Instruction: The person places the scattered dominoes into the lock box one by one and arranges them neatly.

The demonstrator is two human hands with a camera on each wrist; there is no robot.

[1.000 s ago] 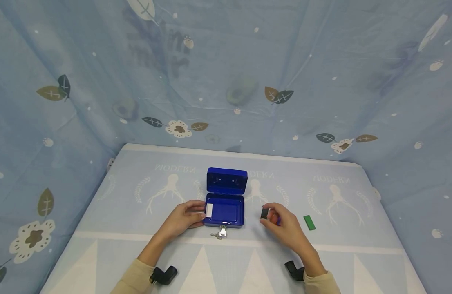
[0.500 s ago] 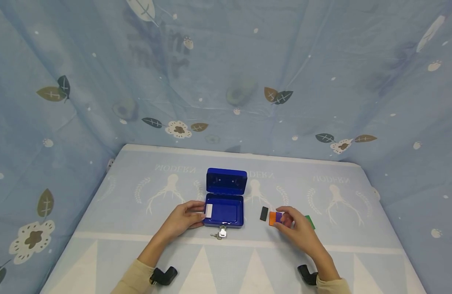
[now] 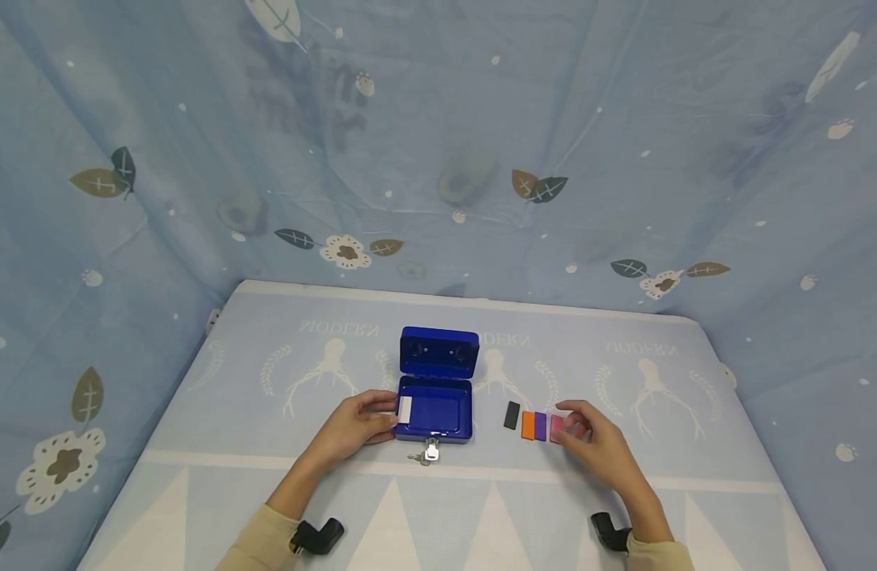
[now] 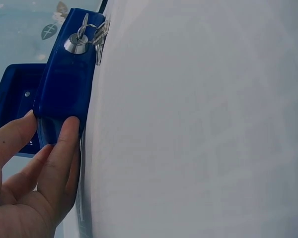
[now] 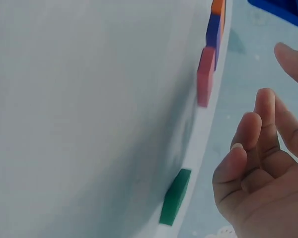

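My left hand [image 3: 360, 420] grips the left side of an open blue cash box [image 3: 436, 412]. In the left wrist view its thumb and fingers lie on opposite edges of the box's end. A ring of keys [image 4: 94, 34] hangs at the lock on the box's front. My right hand [image 3: 595, 444] is over the right side of the table, fingers loosely bent and apart, holding nothing. Its fingertips overlap a pink block [image 3: 556, 428] in the head view. To the left lie a purple block [image 3: 541, 427], an orange block [image 3: 527, 425] and a black block [image 3: 512, 415].
A green block [image 5: 175, 197] shows in the right wrist view; the right hand hides it in the head view. Inside the box a white piece [image 3: 405, 409] lies at the left. A patterned cloth covers the table [image 3: 267, 476], and a blue curtain [image 3: 438, 159] hangs behind.
My right hand has moved right, from the black block past the orange and purple ones to the pink block, uncovering the first three. My left hand and the box have stayed put.
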